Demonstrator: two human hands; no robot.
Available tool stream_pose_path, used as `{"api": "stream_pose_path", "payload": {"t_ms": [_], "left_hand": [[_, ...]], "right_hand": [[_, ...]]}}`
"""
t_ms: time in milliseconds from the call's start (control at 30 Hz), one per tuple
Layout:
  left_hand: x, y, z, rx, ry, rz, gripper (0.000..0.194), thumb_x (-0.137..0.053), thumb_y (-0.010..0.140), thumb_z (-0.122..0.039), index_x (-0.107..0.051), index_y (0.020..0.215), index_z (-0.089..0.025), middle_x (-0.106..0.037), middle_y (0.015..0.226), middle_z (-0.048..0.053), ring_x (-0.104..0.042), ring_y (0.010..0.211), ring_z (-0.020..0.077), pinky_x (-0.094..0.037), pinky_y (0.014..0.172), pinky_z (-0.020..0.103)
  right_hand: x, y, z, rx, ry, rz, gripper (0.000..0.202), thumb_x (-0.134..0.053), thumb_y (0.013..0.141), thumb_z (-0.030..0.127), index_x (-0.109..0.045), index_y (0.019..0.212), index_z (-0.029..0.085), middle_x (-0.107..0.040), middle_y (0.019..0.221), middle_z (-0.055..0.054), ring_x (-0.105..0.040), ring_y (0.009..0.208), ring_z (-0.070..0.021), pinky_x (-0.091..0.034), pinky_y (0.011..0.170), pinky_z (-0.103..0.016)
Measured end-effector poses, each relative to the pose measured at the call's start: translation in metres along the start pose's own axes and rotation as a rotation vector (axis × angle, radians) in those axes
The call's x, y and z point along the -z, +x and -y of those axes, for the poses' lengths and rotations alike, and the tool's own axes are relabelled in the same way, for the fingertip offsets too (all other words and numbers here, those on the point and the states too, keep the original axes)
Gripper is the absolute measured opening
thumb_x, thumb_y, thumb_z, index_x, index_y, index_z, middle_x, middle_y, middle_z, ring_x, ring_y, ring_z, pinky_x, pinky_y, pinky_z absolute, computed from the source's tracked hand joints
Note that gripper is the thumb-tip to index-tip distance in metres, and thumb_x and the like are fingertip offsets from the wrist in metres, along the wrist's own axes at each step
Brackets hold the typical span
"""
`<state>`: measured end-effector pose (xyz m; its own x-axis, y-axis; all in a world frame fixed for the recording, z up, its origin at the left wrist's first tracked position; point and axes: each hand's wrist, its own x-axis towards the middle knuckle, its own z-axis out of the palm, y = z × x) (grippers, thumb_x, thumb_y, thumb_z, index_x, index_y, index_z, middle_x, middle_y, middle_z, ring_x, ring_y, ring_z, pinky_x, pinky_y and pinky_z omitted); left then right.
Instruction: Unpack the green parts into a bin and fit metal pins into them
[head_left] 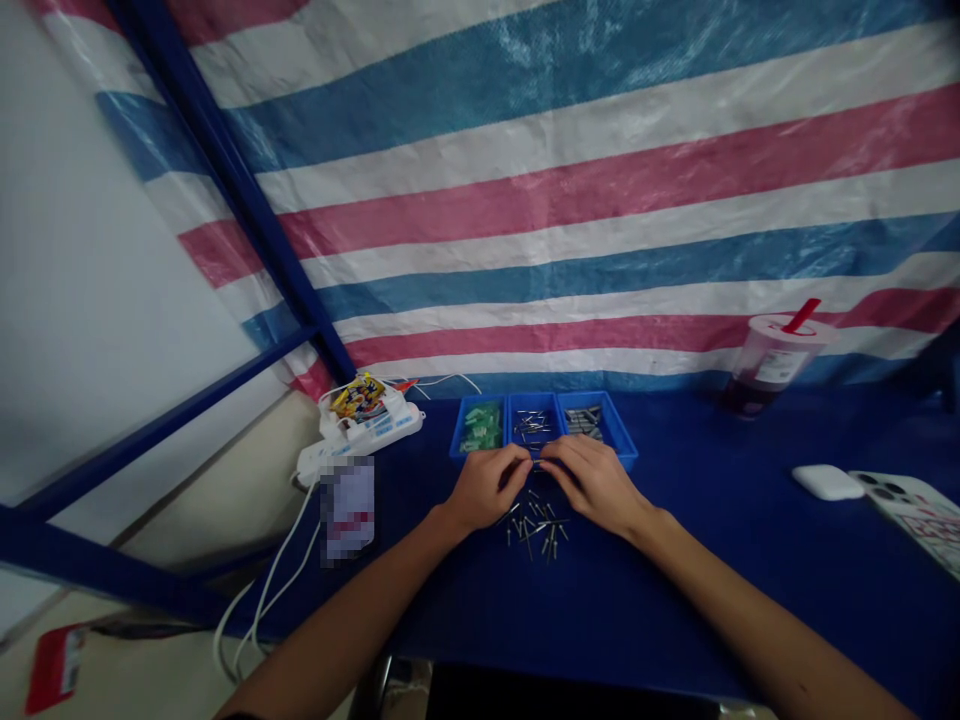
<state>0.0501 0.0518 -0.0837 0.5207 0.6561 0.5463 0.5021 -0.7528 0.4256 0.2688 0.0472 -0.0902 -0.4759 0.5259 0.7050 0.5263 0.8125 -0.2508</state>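
Observation:
My left hand (487, 487) and my right hand (596, 482) meet just in front of the blue bins, thumbs and fingertips pinched. Between them is a thin, shiny metal piece (535, 461), apparently a pop rivet; the fingers cover most of it. Below the hands a loose pile of pop rivets (541, 527) is spread on the dark blue table (465, 610). The left bin (454, 440) contains small green pieces (481, 425). More thin metal rivets (532, 422) lie in the middle bin. Grey slender pieces (583, 421) are in the right bin, partly behind my right hand.
To the left sit a white power strip (364, 445) with cables, small yellow packets (361, 397) and a blurred-out flat object (349, 508). On the right stand a drink cup (769, 365) with a red straw, a white earbud case (828, 482) and a phone (911, 510). Striped sheeting hangs behind.

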Motion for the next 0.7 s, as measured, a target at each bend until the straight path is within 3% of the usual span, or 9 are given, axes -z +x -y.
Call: {"api": "stream_pose_path", "payload": {"t_ms": [200,333,700], "left_hand": [[0.0002,-0.0001,0.0009,0.014,0.003,0.007,0.020,-0.048,0.103,-0.029,-0.063,0.097,-0.017,-0.061,0.067,-0.002,-0.054,0.056,0.0113,-0.039,0.058,0.024],[0.0002,-0.0002,0.0012,0.012,-0.009,0.010,0.020,-0.048,0.103,-0.029,-0.063,0.097,-0.017,-0.061,0.067,-0.001,-0.054,0.056,0.0113,-0.039,0.058,0.024],[-0.0006,0.0000,0.0013,0.018,0.006,-0.009,0.018,-0.050,0.102,-0.028,-0.063,0.095,-0.017,-0.058,0.064,-0.003,-0.053,0.055,0.0108,-0.038,0.058,0.024]], "right_hand": [[0.0017,0.0004,0.0002,-0.007,-0.019,0.040,0.017,-0.046,0.105,0.021,-0.062,0.099,0.018,-0.069,0.092,-0.007,-0.065,0.081,-0.0195,-0.050,0.075,-0.033],[0.0008,0.0000,0.0007,-0.003,-0.018,0.034,0.015,-0.047,0.105,0.023,-0.062,0.107,0.018,-0.069,0.094,-0.007,-0.064,0.082,-0.0196,-0.050,0.075,-0.033],[0.0028,0.0015,-0.0034,0.000,-0.030,0.040,0.019,-0.044,0.106,0.020,-0.062,0.104,0.017,-0.067,0.095,-0.007,-0.062,0.083,-0.0196,-0.049,0.076,-0.033]]}}
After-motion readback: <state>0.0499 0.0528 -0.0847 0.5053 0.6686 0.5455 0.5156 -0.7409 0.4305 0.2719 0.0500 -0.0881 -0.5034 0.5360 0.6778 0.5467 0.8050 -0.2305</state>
